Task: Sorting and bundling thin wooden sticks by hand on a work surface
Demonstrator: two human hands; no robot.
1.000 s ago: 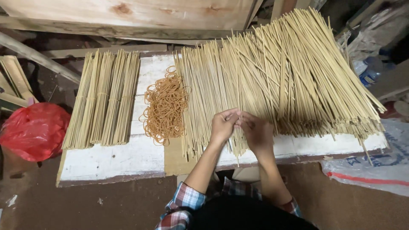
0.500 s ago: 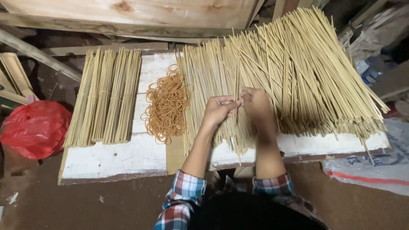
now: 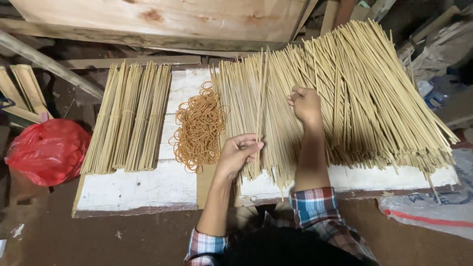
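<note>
Now the hands have parted: the left hand [image 3: 237, 153] has dropped back to the near edge of the bench [image 3: 148, 189], its grip closed round a few thin bamboo sticks [image 3: 259, 98] that rise from it over the loose pile [image 3: 354, 98]. The right hand [image 3: 305, 104] has reached further in, fingers curled onto the pile, so another stick looks picked for the bunch

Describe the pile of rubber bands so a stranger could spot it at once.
Find the white wooden board. On it, between the tied stick bundles and the big loose stick heap, lies the rubber band pile: a tangle of thin orange-brown loops, the only thing there not straight.
</note>
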